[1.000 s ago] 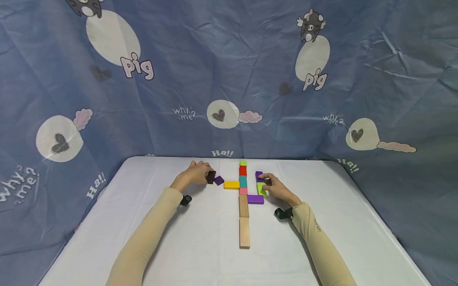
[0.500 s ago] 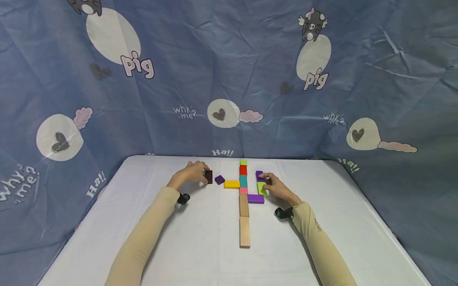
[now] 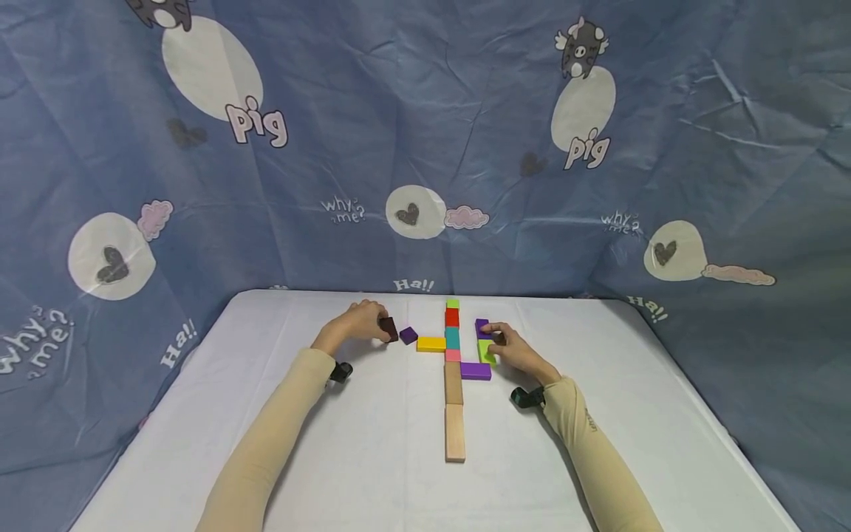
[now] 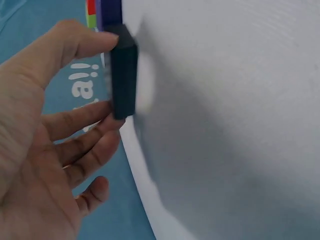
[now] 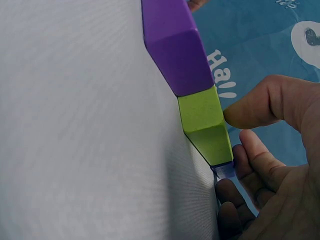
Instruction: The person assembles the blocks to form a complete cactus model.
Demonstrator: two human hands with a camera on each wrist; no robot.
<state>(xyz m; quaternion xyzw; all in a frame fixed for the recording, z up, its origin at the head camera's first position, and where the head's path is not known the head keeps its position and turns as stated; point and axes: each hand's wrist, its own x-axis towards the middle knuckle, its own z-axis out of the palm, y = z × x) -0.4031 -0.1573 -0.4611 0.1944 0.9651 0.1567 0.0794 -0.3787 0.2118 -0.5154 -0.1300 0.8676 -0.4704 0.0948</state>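
In the head view my left hand (image 3: 355, 324) pinches a dark brown wooden block (image 3: 388, 329) between thumb and fingertips. The block (image 4: 125, 75) stands slightly tilted, just left of a small dark purple block (image 3: 408, 335), with a narrow gap between them. My right hand (image 3: 518, 351) reaches around a lime green block (image 3: 487, 352); its thumb (image 5: 255, 110) touches that block's edge in the right wrist view, and its other fingers bend toward the purple block (image 3: 482, 328) behind it. Nearer to me, a longer purple block (image 3: 475, 371) meets the lime one.
A central row of blocks runs away from me: two plain wooden planks (image 3: 454, 432), then pink (image 3: 453, 355), teal (image 3: 453, 338), red (image 3: 452, 318) and green (image 3: 453, 304). A yellow block (image 3: 431, 344) juts left. The white table (image 3: 319, 458) backs onto a blue printed cloth (image 3: 332, 148).
My left hand has shifted slightly left, taking the brown block away from the dark purple one; the block's tilt has changed. The right hand stays where it was.
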